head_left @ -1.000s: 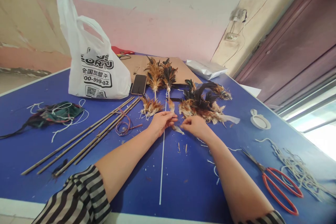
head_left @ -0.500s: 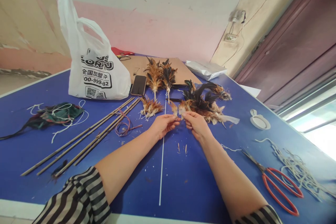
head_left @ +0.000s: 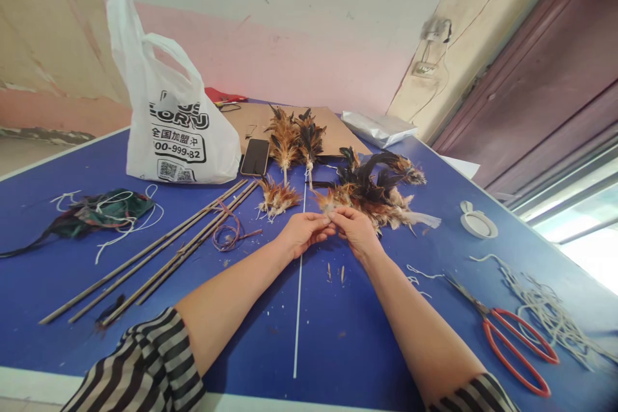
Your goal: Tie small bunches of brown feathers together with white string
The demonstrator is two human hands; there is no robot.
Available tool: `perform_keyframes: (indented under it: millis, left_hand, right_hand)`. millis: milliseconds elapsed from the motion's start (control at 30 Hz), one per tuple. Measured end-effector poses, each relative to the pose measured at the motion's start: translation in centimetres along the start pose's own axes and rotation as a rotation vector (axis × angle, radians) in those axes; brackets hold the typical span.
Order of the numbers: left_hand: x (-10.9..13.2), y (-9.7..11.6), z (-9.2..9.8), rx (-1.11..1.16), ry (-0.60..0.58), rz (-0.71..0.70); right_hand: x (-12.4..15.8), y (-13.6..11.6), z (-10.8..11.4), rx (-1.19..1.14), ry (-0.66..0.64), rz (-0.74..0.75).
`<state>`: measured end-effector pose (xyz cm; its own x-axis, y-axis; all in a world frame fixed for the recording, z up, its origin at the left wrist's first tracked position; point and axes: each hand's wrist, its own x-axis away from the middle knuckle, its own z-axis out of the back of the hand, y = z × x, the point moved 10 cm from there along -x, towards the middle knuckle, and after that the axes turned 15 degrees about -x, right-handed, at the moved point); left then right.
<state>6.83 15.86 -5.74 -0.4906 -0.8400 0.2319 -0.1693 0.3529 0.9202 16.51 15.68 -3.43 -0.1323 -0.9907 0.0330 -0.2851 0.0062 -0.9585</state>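
Observation:
My left hand (head_left: 308, 234) and my right hand (head_left: 356, 232) meet fingertip to fingertip over the middle of the blue table. Both pinch small brown and pale feathers (head_left: 329, 201), whose lower ends are hidden by my fingers. Just beyond my right hand lies a pile of black and brown feathers (head_left: 369, 183). To the left of my hands rests a small bunch of brown feathers (head_left: 277, 198) with white thread at its base. Farther back, two tied feather bundles (head_left: 284, 135) lie side by side with stems toward me.
Thin sticks (head_left: 164, 251), a coiled purple cord (head_left: 226, 235) and a white plastic bag (head_left: 178, 122) are on the left. A phone (head_left: 255, 158) lies by a cardboard sheet (head_left: 338, 132). Red-handled scissors (head_left: 506, 335), white string (head_left: 550, 315) and a tape roll (head_left: 479, 224) are at right.
My hands have come together, the right moving slightly left, so the feathers held apart before now meet between the fingertips. More white thread shows beside my right forearm.

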Motion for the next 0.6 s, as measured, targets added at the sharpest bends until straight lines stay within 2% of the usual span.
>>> perform_keyframes:
  millis: [67, 200, 267, 433, 600]
  left_hand:
    - [-0.2, 0.4, 0.5, -0.025, 0.045, -0.034]
    - [-0.7, 0.9, 2.5, 0.026, 0.186, -0.069]
    - [-0.9, 0.8, 3.3, 0.076, 0.235, -0.068]
    - [-1.2, 0.7, 3.9, 0.123, 0.256, -0.081]
    - [-1.1, 0.5, 3.6, 0.131, 0.242, -0.078]
  right_hand:
    - [-0.2, -1.1, 0.8, 0.119, 0.038, 0.059]
    - [-0.9, -5.4, 3.9, 0.441, 0.206, 0.265]
    - [-1.5, -6.4, 4.3, 0.646, 0.206, 0.283]
    - [-3.3, -6.1, 2.8, 1.108, 0.154, 0.207]
    - [-5.7, -3.9, 1.3, 1.293, 0.183, 0.025]
